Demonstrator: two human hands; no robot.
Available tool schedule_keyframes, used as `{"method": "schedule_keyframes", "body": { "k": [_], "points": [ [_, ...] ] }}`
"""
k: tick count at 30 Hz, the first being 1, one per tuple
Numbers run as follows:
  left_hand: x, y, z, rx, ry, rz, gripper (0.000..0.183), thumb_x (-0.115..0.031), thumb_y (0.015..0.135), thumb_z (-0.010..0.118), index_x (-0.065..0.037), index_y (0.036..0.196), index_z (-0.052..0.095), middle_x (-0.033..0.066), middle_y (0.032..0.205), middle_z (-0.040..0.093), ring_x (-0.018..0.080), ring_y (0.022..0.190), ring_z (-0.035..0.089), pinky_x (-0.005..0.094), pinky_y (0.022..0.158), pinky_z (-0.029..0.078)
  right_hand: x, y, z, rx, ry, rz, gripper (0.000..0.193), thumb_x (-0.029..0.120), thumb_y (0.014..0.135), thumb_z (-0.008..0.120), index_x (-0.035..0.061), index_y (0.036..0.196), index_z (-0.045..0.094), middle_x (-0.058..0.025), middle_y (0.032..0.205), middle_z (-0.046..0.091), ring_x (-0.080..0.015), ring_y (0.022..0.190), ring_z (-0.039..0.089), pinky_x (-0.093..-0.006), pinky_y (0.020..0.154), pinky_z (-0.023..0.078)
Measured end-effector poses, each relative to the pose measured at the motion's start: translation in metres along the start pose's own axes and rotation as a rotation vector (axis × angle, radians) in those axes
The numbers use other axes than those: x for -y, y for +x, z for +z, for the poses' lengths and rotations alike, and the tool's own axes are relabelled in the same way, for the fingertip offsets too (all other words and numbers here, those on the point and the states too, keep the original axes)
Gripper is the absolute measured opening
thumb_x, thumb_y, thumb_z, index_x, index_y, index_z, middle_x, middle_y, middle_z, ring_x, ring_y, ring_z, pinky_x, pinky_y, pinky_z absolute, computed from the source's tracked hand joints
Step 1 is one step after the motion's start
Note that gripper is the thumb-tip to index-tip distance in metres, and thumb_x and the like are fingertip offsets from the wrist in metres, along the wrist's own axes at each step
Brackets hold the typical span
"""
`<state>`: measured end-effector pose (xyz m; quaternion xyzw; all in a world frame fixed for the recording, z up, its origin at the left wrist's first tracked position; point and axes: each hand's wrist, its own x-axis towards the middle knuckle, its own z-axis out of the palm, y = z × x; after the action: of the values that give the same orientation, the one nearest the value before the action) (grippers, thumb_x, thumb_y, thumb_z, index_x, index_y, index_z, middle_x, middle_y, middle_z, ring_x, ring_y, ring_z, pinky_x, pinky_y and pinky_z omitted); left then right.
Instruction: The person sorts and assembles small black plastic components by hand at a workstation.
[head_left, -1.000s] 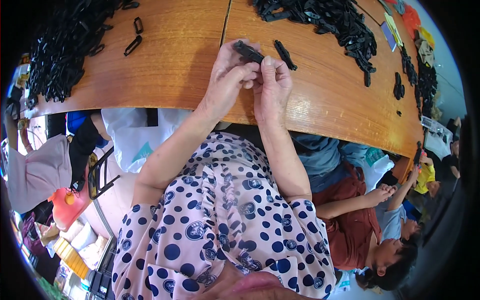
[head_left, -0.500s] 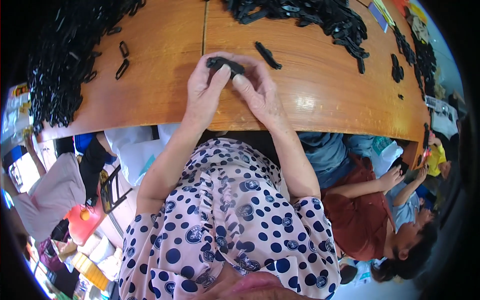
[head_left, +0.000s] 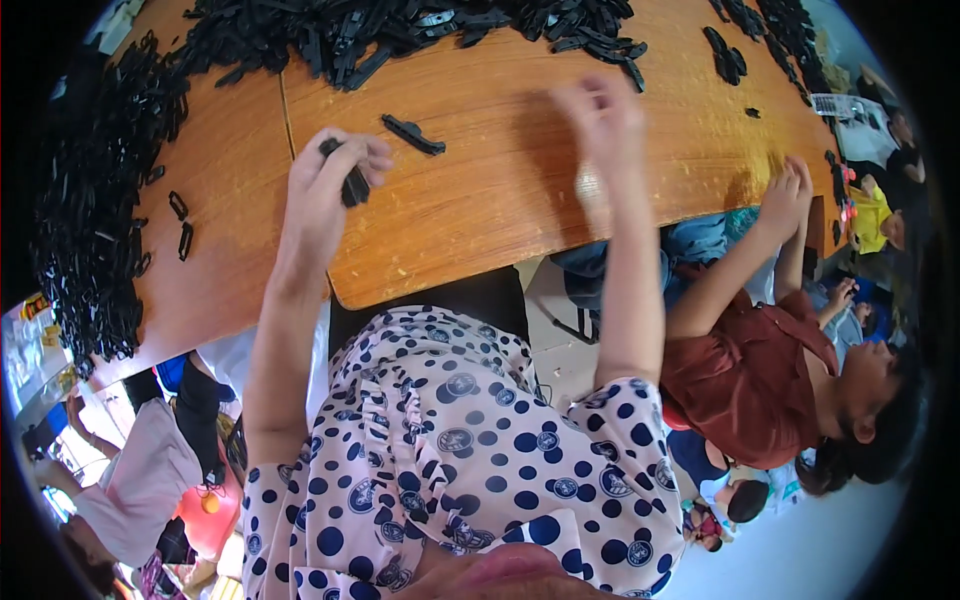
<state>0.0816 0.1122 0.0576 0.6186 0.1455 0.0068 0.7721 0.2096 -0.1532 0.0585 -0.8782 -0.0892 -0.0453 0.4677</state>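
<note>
My left hand (head_left: 325, 180) is closed around a black plastic piece (head_left: 355, 188), long and narrow, above the wooden table (head_left: 480, 220). Part of the piece is covered by the palm and fingers. Beyond that hand, a little to its right, a single similar black part (head_left: 413, 134) lies on the tabletop. My right hand (head_left: 603, 120) is raised over the table farther right, close to the near edge of the far heap of black parts (head_left: 400, 40). Motion smears its fingers, so whether it holds anything does not show.
At the left spreads another large heap of black parts (head_left: 90, 220), with two small black frames (head_left: 182, 225) beside it. More black pieces (head_left: 724, 57) lie far right. A co-worker in a rust-red shirt (head_left: 745, 385) sits to my right, hands raised at the table's edge.
My hands were together on a black piece; now they are apart. The left keeps a black piece, while the right has swung away to the right. The view has shifted too.
</note>
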Motion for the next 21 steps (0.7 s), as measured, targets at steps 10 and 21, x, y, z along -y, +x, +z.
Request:
{"method": "schedule_keyframes", "body": {
  "k": [10,21],
  "points": [
    [0.001,0.044,0.010,0.255,1.419,0.732,0.023,-0.002,0.079,0.058,-0.006,0.102,0.056,0.0104,0.093,0.058,0.0314,0.089,0.057,0.0401,0.073,0.048,-0.078,0.080,-0.052,0.080,-0.874,-0.268,0.026,0.023,0.081,0.066,0.0069,0.101,0.063,-0.0171,0.097,0.064,-0.0390,0.090,0.058,-0.0460,0.078,0.048],
    [0.008,0.004,-0.017,-0.091,0.520,-0.022,0.033,-0.007,0.086,0.060,-0.003,0.118,0.051,0.0093,0.098,0.064,0.0184,0.077,0.062,0.0281,0.064,0.046,0.051,-0.046,0.059,0.340,0.821,0.185,0.033,0.001,0.081,0.067,0.0017,0.113,0.059,-0.0061,0.087,0.065,-0.0128,0.076,0.065,-0.0221,0.067,0.052]
  ]
}}
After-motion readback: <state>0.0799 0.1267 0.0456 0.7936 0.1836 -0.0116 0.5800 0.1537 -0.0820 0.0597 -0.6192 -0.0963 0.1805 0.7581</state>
